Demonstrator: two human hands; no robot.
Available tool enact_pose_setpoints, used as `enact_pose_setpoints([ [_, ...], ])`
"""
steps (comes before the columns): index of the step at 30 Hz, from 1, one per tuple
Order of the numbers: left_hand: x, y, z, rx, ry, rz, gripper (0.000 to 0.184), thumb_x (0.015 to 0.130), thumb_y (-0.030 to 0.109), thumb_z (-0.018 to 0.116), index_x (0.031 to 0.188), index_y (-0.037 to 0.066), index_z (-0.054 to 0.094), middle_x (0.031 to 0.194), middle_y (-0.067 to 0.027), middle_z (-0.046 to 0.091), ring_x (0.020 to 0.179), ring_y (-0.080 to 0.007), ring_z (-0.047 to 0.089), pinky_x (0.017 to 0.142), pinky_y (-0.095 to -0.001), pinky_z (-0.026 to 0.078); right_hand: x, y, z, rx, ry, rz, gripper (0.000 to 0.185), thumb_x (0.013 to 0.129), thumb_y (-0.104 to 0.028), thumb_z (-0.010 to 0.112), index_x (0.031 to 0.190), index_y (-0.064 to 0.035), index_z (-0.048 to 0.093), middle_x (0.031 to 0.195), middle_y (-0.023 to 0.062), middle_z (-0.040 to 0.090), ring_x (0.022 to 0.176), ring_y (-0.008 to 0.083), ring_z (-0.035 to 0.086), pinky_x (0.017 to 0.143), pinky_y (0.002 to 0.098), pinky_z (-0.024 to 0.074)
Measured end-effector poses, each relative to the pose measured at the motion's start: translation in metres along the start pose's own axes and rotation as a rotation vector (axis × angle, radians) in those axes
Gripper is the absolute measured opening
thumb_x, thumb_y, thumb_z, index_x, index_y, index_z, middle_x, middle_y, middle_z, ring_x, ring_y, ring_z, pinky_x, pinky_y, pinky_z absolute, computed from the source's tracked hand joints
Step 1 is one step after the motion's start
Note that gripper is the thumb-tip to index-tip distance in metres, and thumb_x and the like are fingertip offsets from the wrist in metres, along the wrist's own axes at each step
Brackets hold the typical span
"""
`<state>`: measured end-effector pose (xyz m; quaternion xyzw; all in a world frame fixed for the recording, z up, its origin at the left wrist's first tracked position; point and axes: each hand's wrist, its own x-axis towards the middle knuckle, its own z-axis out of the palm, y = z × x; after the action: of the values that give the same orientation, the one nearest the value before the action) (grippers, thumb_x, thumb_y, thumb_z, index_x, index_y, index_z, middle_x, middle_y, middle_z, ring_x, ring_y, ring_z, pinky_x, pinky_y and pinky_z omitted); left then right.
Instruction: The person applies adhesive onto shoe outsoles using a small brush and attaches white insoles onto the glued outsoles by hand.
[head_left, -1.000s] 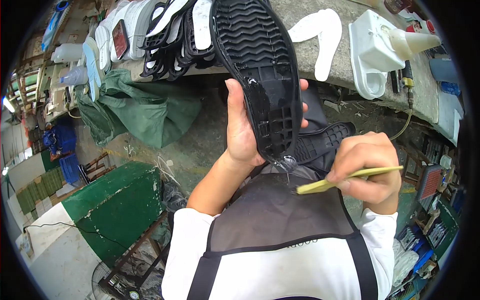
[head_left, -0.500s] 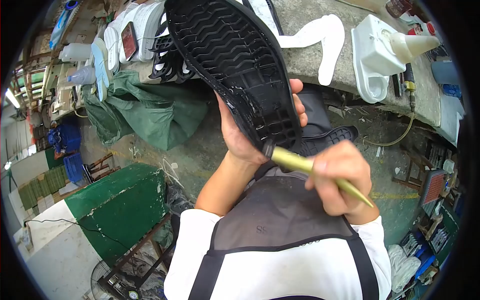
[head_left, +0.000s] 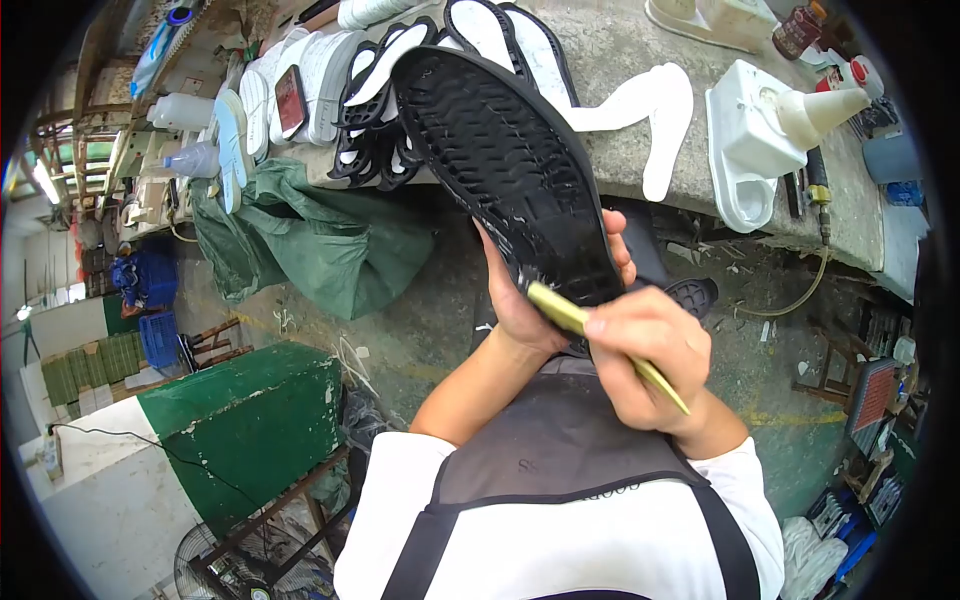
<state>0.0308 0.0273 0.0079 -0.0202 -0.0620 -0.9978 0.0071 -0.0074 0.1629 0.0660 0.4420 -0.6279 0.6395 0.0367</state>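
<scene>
My left hand [head_left: 518, 308] is wrapped round the heel end of a black shoe sole [head_left: 520, 160], thumb at one edge and fingertips at the other. The sole is tilted, its recessed, ribbed side towards me, with whitish wet-looking smears along the left edge. In my right hand [head_left: 655, 350] is a brush [head_left: 565, 312] with a yellow-green handle; its bristle end meets the sole's left rim near the heel. Below the held sole, partly hidden, another black sole [head_left: 692, 295] shows near my lap.
Across the concrete bench [head_left: 640, 225] lie white insole shapes [head_left: 665, 120], more black soles [head_left: 365, 145], stacked white soles [head_left: 325, 85] and a phone [head_left: 291, 102]. A white glue pot holder [head_left: 745, 145] stands right. Green cloth [head_left: 300, 235] hangs below; a fan [head_left: 240, 560] is lower left.
The sole and my left hand sit lower and further right in view, and the whole scene has shifted slightly. My right hand has moved left, bringing the brush a little further up the sole's left rim.
</scene>
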Motion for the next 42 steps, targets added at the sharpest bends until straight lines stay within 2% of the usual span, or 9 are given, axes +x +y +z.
enact_pose_setpoints([
  [11, 0.0, -0.016, -0.008, 0.104, -0.104, 0.045, 0.102, 0.085, 0.083, 0.021, 0.143, 0.002, 0.038, 0.135, -0.0229, 0.052, 0.122, -0.0324, 0.056, 0.104, -0.0448, 0.046, 0.012, 0.013, -0.009, -0.058, 0.063, -0.001, 0.018, 0.081, 0.006, 0.06, 0.098, 0.0, 0.062, 0.083, 0.0117, 0.066, 0.07, 0.0183, 0.063, 0.081, 0.0347, 0.0528],
  [14, 0.0, -0.01, -0.006, 0.014, -0.117, -0.051, 0.103, 0.085, 0.083, 0.017, 0.143, 0.0, 0.039, 0.137, -0.0239, 0.05, 0.124, -0.0331, 0.054, 0.106, -0.0467, 0.044, 0.011, 0.0, -0.02, 0.411, 0.275, 0.301, 0.014, 0.083, 0.004, 0.055, 0.096, 0.0003, 0.056, 0.085, 0.0117, 0.061, 0.055, 0.0099, 0.051, 0.079, 0.0314, 0.0534],
  [16, -0.007, -0.014, 0.013, 0.026, 0.289, -0.042, 0.109, 0.083, 0.086, 0.015, 0.142, -0.003, 0.039, 0.131, -0.028, 0.054, 0.113, -0.0372, 0.061, 0.095, -0.0487, 0.053, 0.012, -0.003, -0.029, 0.525, 0.37, 0.399, 0.013, 0.084, 0.001, 0.054, 0.098, 0.0022, 0.054, 0.089, 0.0134, 0.059, 0.047, 0.0058, 0.045, 0.07, 0.0267, 0.0519],
  [18, 0.002, 0.013, -0.005, 0.41, -0.065, -0.233, 0.097, 0.089, 0.078, 0.015, 0.136, -0.002, 0.045, 0.123, -0.021, 0.061, 0.105, -0.0273, 0.066, 0.082, -0.0421, 0.059, 0.015, -0.002, -0.052, 0.417, 0.326, 0.491, 0.019, 0.083, -0.001, 0.057, 0.101, 0.0036, 0.056, 0.091, 0.0146, 0.059, 0.047, 0.006, 0.047, 0.056, 0.0221, 0.0479],
  [19, 0.006, 0.01, 0.022, 0.398, 0.156, -0.242, 0.092, 0.091, 0.076, 0.018, 0.132, 0.0, 0.048, 0.114, -0.0177, 0.065, 0.093, -0.0243, 0.07, 0.069, -0.0381, 0.062, 0.013, 0.001, -0.059, 0.435, 0.132, 0.482, 0.02, 0.082, 0.0, 0.059, 0.102, 0.0036, 0.059, 0.092, 0.0144, 0.059, 0.048, 0.0062, 0.048, 0.05, 0.0211, 0.0432],
  [27, 0.007, 0.014, 0.015, 0.319, 0.164, -0.388, 0.076, 0.099, 0.064, 0.022, 0.125, 0.001, 0.056, 0.11, -0.0171, 0.067, 0.095, -0.0249, 0.069, 0.083, -0.0365, 0.057, 0.045, 0.002, -0.051, 0.105, -0.663, 0.101, 0.01, 0.073, -0.005, 0.07, 0.083, -0.0039, 0.072, 0.079, 0.011, 0.07, 0.067, 0.0222, 0.07, 0.055, 0.0279, 0.0527],
  [30, 0.005, 0.018, 0.017, 0.268, 0.205, -0.422, 0.073, 0.101, 0.059, 0.023, 0.122, -0.001, 0.058, 0.111, -0.0184, 0.066, 0.098, -0.0248, 0.068, 0.089, -0.0356, 0.055, 0.045, 0.011, -0.038, 0.204, -0.868, 0.024, 0.016, 0.072, -0.006, 0.07, 0.088, -0.004, 0.071, 0.076, 0.0064, 0.066, 0.059, 0.0219, 0.064, 0.051, 0.0286, 0.0483],
  [35, -0.004, 0.033, 0.001, 0.038, -0.026, -0.61, 0.07, 0.101, 0.059, 0.027, 0.124, 0.0, 0.056, 0.111, -0.0164, 0.066, 0.1, -0.0234, 0.067, 0.089, -0.0354, 0.055, 0.061, 0.013, -0.044, 0.383, -0.741, 0.001, 0.009, 0.075, -0.008, 0.066, 0.079, -0.0029, 0.072, 0.073, 0.0079, 0.066, 0.057, 0.0204, 0.065, 0.05, 0.0277, 0.0517],
  [42, -0.004, 0.023, 0.02, 0.259, 0.366, -0.582, 0.081, 0.094, 0.071, 0.032, 0.135, 0.003, 0.051, 0.124, -0.0096, 0.062, 0.105, -0.0156, 0.063, 0.089, -0.0305, 0.053, 0.079, 0.023, -0.016, 0.311, -1.131, -0.094, 0.012, 0.072, -0.008, 0.065, 0.081, -0.0037, 0.071, 0.075, 0.0071, 0.065, 0.059, 0.0216, 0.065, 0.049, 0.029, 0.0508],
])
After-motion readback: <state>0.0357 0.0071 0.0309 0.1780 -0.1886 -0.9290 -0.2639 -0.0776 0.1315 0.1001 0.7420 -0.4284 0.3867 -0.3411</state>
